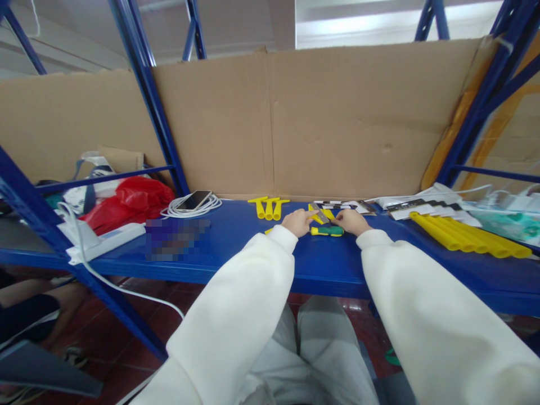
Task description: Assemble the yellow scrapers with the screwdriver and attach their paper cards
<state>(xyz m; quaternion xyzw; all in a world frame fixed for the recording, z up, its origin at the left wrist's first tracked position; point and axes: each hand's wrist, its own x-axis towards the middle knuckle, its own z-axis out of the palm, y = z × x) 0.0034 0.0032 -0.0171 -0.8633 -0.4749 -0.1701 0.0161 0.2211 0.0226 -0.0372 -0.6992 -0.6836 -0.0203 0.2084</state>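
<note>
Green-and-yellow screwdriver [333,231] lies crosswise nearest; just beyond, the grey strip [320,214] slants far-left to near-right between left hand [298,222], fingertip touching it, and right hand [353,221]; either grip's closure I cannot tell.

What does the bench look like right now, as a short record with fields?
Left hand: left hand at the flat grey piece; grip unclear
Right hand: right hand beside the small yellow part; grip unclear
Nearest tool: green-and-yellow rounded handle, lying between the hands
Behind left hand: three yellow T-shaped pieces
Far right: row of long yellow cylindrical pieces
Far left: red plastic bag, white power strip
Surface: blue metal shelf
</note>
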